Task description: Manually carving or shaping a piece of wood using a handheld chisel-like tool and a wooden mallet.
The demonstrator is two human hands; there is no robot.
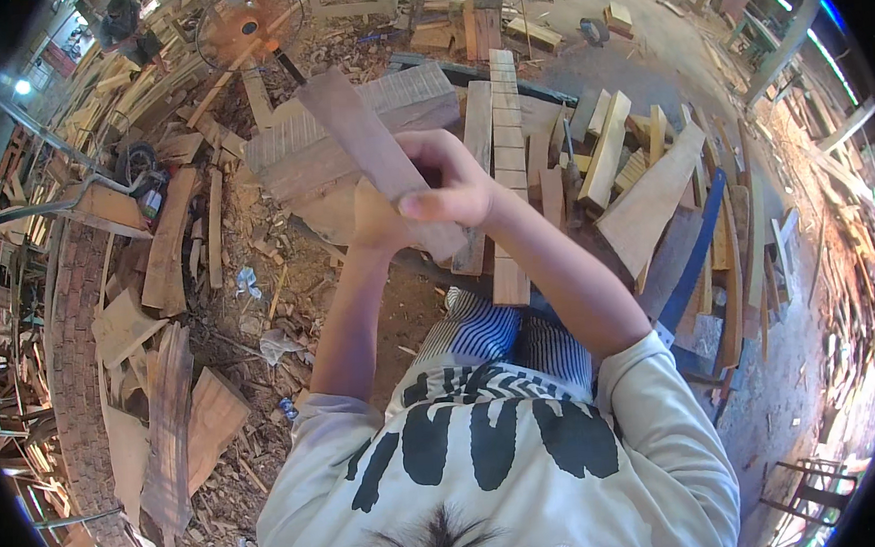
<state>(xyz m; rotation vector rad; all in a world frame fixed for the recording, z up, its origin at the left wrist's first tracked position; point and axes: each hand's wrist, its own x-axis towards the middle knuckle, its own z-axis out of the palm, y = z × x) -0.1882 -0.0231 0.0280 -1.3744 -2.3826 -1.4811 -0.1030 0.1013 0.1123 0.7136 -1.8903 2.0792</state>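
A flat brownish wooden board (354,128) is held up at a slant in front of me, its wider end pointing away and to the left. My right hand (449,178) is closed round its right edge, with the thumb across the near part of the face. Against the board's left edge is my left hand (376,217), gripping from beneath; its fingers are hidden behind the wood. Beyond and below the board lies a thick wooden block (401,93) with lines across its top. A long narrow strip (508,169) with dark cross marks lies right of my hands.
Many cut wood pieces (653,190) are heaped on the right, beside a long blue curved strip (692,258). An orange fan (247,29) stands at the far left. Wood offcuts (171,420) and shavings cover the left ground. Another person (127,30) is at the far upper left.
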